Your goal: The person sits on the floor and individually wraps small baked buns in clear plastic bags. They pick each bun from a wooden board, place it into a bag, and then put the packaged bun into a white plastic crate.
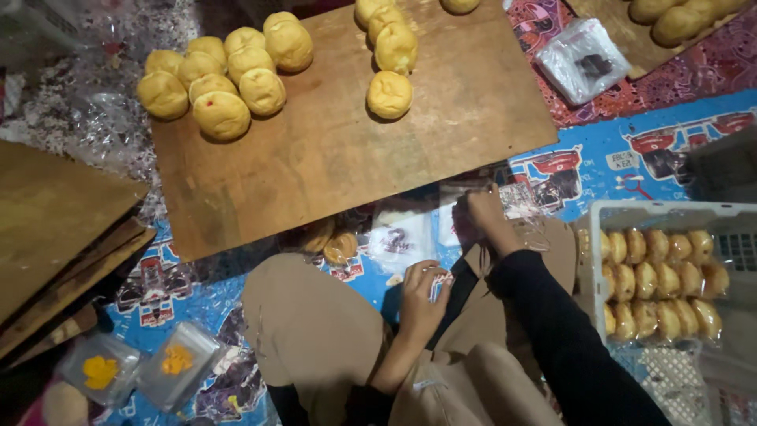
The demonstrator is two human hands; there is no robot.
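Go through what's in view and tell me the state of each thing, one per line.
Left hand: closed on a small printed wrapper.
Right hand: gripping clear plastic bags.
Wooden board: flat, partly covered with unwrapped buns.
White crate: partly filled with wrapped buns on edge.

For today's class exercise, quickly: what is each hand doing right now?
Left hand: closed on a small clear wrapper.
Right hand: closed on a clear plastic bag; its contents cannot be told.
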